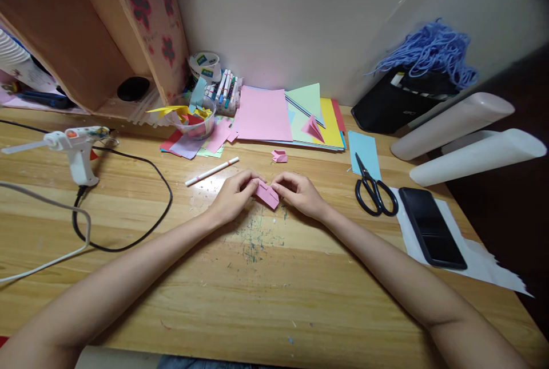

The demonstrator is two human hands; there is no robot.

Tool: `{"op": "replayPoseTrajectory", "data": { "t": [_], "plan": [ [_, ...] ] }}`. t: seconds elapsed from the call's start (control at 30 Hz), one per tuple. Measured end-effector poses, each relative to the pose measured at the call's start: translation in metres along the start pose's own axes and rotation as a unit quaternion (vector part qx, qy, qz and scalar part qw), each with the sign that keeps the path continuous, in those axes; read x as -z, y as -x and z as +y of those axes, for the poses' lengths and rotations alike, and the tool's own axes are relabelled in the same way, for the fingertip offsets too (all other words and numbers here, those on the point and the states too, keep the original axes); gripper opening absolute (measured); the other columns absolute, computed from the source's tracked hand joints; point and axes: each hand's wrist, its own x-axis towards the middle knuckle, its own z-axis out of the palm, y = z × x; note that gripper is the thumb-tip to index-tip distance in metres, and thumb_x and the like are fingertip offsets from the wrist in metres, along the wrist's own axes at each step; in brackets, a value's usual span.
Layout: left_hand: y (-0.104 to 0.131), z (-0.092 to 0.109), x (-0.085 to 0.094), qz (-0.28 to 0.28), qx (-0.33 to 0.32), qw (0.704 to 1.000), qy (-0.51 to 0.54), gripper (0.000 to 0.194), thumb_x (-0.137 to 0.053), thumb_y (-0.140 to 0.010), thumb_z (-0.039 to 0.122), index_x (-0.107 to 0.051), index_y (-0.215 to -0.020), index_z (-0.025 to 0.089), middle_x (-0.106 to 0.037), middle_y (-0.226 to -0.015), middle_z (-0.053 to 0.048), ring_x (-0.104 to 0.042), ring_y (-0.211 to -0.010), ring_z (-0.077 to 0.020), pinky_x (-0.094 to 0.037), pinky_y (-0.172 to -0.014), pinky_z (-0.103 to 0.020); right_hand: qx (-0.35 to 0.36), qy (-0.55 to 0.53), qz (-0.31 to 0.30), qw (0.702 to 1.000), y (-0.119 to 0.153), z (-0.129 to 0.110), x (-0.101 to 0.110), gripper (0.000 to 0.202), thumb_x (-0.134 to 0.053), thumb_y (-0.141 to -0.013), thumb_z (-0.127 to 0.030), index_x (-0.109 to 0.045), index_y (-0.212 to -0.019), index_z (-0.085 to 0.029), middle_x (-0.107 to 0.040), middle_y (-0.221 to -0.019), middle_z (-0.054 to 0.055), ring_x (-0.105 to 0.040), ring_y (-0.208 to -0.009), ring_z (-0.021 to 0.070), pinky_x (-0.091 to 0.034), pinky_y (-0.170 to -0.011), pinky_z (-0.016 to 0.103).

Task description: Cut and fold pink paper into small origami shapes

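Between my two hands, just above the wooden table (274, 289), is a small folded piece of pink paper (266, 194) with a slit or flap along its face. My left hand (235, 194) pinches its left end between thumb and fingers. At its upper right corner, my right hand (299, 190) closes thumb and fingertips on the edge. A smaller folded pink paper piece (279, 156) lies just beyond my fingers. Left of it rests a white marker (212, 171) with a pink band.
Scissors (374, 189) lie on the right, near a black phone (432, 226) and paper rolls (476, 157). A white glue gun (77, 154) with a looping cord stands left. Colored paper sheets (263, 114), a plastic bowl (195, 127) of paper scraps and a cardboard box (156, 37) are behind.
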Motion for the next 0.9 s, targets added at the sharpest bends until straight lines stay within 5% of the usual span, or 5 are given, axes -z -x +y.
{"op": "replayPoseTrajectory", "data": {
  "t": [0.43,0.9],
  "plan": [
    [0.0031,0.0006,-0.0040,0.021,-0.025,0.999,-0.040,0.021,-0.055,-0.080,0.029,-0.061,-0.094,0.015,-0.065,-0.088,-0.004,-0.059,-0.077,-0.0139,-0.045,-0.070,-0.025,-0.009,-0.020,0.014,1.000,0.0001,-0.0040,0.0003,0.016,-0.054,-0.080,-0.032,-0.053,-0.075,-0.017,-0.053,-0.069,0.000,-0.049,-0.061,0.0109,-0.041,-0.058,0.023],
    [0.0031,0.0006,-0.0019,0.010,-0.032,0.996,-0.080,0.022,-0.051,-0.083,0.032,-0.065,-0.080,0.016,-0.065,-0.077,-0.003,-0.057,-0.071,-0.0138,-0.042,-0.066,-0.025,-0.007,0.015,-0.008,1.000,0.0003,-0.0070,0.0001,0.018,-0.057,-0.079,-0.034,-0.059,-0.080,-0.016,-0.055,-0.065,-0.001,-0.045,-0.055,0.0087,-0.035,-0.050,0.021]
  ]
}}
